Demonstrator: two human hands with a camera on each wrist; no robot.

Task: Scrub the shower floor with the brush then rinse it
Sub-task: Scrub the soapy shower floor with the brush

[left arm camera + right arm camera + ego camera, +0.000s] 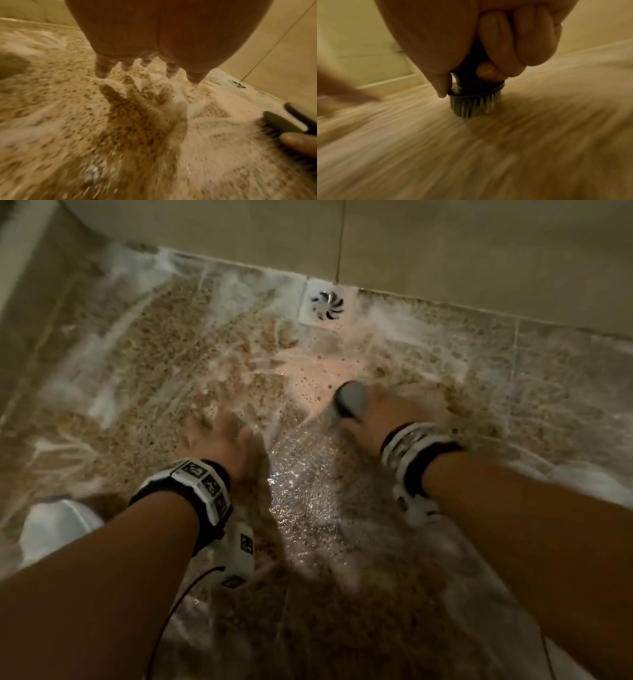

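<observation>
The speckled brown shower floor [144, 364] is wet and streaked with white foam. My right hand [373, 412] grips a dark grey scrub brush [349, 398] by its handle and holds it bristles down on the floor, a little in front of the drain. The right wrist view shows the brush [476, 102] with its bristles on the blurred floor and my fingers [505, 44] curled round the handle. My left hand [219, 436] is spread with straight fingers just above the foamy floor [51, 94], left of the brush [281, 124]. It holds nothing.
A white square drain [327, 302] with a metal swirl grate sits at the foot of the beige tiled wall [445, 244]. A white object [54, 525] lies at lower left by my left forearm. A shiny wet patch [301, 494] lies between my wrists.
</observation>
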